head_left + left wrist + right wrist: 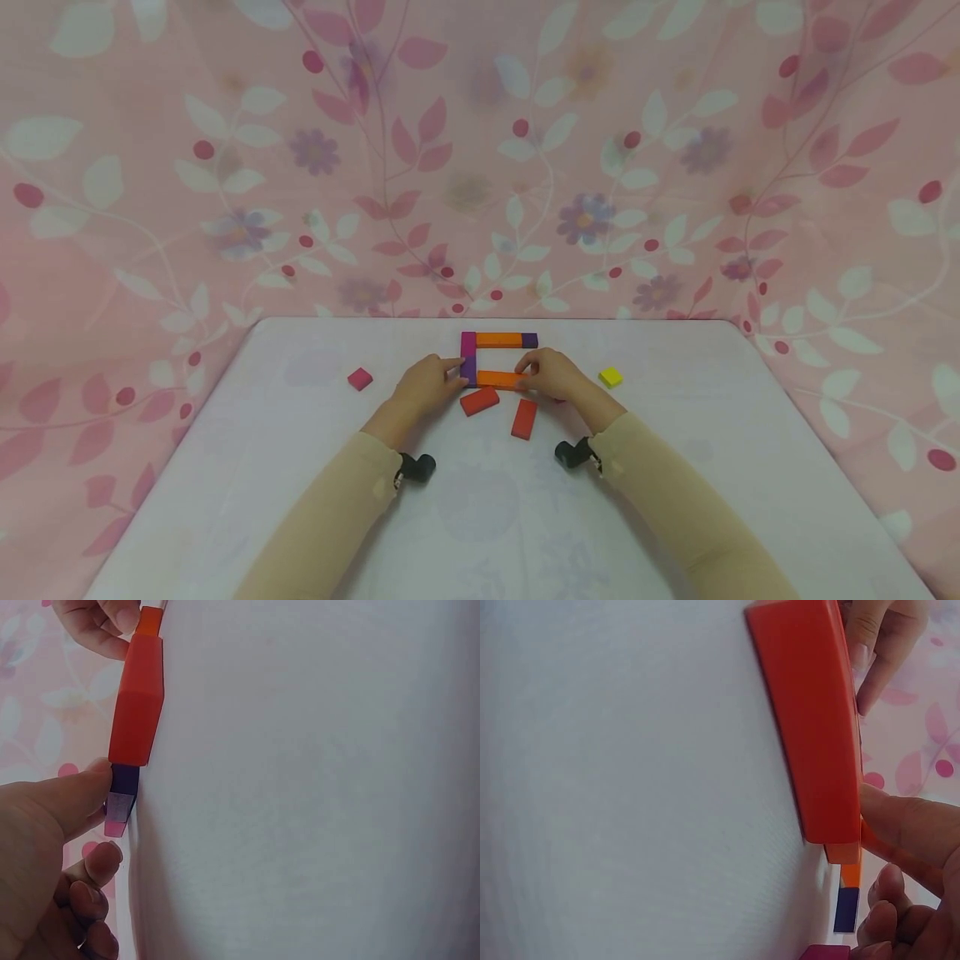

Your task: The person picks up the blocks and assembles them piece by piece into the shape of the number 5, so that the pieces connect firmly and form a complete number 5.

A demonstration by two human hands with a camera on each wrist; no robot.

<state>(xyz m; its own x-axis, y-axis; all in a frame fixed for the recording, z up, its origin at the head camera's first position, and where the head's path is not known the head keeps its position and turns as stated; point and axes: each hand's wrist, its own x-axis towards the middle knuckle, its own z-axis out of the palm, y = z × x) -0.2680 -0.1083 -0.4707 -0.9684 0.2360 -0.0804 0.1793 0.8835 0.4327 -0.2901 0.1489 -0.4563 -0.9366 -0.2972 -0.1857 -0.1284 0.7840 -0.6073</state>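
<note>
Wooden blocks form an open-sided frame on the table. In the head view its left side is a magenta block [468,342] in line with a purple block [469,370]. An orange block [498,340] runs right from the top, ending at a small dark purple block [529,341]. Parallel to it, a lower orange block [495,380] extends from the purple one. My left hand [424,385] holds the purple block with thumb and index finger. My right hand [552,374] pinches the lower orange block's right end, partly hiding it.
Two red blocks, one tilted [480,402] and one more upright [524,419], lie just in front of the frame. A pink block [360,379] sits left, a yellow block [611,377] right. Behind the white table [480,533] hangs a floral cloth [480,167].
</note>
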